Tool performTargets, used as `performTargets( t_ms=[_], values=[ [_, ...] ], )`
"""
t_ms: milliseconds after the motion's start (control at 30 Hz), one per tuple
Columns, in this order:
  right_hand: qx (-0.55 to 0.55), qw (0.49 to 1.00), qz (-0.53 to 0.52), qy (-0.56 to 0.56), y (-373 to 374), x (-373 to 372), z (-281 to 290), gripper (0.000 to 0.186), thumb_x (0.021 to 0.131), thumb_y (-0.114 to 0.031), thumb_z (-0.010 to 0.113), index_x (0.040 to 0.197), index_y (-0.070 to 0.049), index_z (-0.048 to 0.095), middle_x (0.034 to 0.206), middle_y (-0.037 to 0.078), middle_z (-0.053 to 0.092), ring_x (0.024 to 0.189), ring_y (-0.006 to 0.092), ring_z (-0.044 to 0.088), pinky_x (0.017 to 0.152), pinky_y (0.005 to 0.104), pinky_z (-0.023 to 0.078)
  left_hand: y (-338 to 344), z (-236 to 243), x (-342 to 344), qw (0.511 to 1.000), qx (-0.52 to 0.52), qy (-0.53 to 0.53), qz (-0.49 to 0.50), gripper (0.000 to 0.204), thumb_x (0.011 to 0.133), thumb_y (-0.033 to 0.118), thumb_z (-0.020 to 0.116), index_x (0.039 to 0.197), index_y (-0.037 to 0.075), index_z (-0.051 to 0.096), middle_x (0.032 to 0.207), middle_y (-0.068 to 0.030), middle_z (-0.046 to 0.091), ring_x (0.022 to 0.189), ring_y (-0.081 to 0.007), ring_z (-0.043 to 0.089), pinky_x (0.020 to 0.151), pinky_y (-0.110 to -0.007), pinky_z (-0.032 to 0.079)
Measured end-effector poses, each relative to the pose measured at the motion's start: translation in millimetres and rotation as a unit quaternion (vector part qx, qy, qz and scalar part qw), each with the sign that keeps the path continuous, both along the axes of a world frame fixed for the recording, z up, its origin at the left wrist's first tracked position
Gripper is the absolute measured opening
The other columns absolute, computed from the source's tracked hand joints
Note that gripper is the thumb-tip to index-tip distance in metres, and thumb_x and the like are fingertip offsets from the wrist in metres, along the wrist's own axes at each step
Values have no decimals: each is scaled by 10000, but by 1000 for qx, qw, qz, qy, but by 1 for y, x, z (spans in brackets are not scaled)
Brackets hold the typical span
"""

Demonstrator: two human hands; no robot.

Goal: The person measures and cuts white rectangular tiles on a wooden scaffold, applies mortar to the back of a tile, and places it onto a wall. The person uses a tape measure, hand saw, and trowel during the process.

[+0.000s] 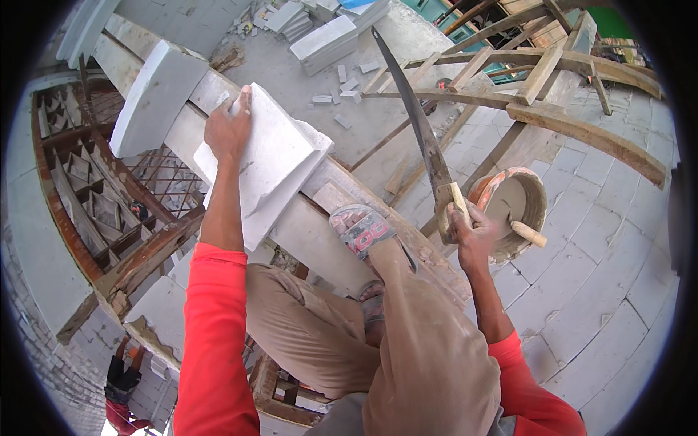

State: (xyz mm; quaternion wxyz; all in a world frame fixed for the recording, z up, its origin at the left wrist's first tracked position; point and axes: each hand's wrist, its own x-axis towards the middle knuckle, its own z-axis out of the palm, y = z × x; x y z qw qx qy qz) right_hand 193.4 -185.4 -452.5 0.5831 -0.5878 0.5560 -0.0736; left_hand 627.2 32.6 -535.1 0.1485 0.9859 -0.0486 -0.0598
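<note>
My left hand (229, 131) rests on a white lightweight block (269, 156), its fingers bent over the upper edge and the thumb side against the face. That block lies slanted on another white piece (254, 225), both on the plank in front of my feet. In my right hand (476, 229) is a handsaw (418, 120), gripped by its wooden handle, its long dark blade pointing up and away to the left. The blade is apart from the block. Just beyond the right hand stands an orange-rimmed bucket (538, 189) of grey mortar, with a wooden-handled tool (528, 234) in it.
My sandalled feet (363, 229) stand on the plank (320, 247). Curved wooden framing (582, 131) crosses the upper right beside a block wall (582, 240). Stacked blocks (323, 43) and offcuts lie on the floor below. A wooden lattice frame (80, 182) is at left; another person (123, 385) is far below.
</note>
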Motion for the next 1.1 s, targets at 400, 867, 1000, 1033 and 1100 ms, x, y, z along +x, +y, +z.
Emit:
performTargets(
  t_ms=[400,867,1000,1033,1100],
  values=[
    [-45,973,197,-113,52,73,1,305,932,-136,740,1186,30,776,700,65,668,642,83,566,607,299,489,46,14,-1,996,24,47,-78,928,948,751,613,1456,-25,633,1336,-330,689,1313,-466,636,1173,-494,437],
    [91,985,107,-97,45,49,20,236,972,-144,762,1118,39,792,713,-7,628,608,50,527,540,270,428,75,27,-42,996,24,81,-23,828,989,745,550,1379,25,673,1223,-223,752,1181,-398,694,1026,-576,460],
    [-143,941,262,-161,40,107,26,257,930,-124,778,1116,53,785,704,14,640,599,87,561,564,290,462,83,43,-56,990,38,134,34,770,1011,725,527,1317,34,675,1243,-218,731,1233,-399,654,1022,-593,458],
    [-203,906,318,-191,40,145,36,287,912,-123,785,1133,60,780,704,27,656,598,106,573,574,301,475,86,43,-60,988,32,141,51,766,1017,721,519,1311,30,669,1259,-215,720,1248,-394,638,1029,-598,449],
    [-240,829,474,-176,33,213,58,374,869,-108,780,1200,66,763,730,102,711,607,150,627,610,317,506,85,48,-71,982,21,168,89,758,1035,692,510,1340,12,647,1308,-204,694,1281,-372,597,1052,-592,415]
  ],
)
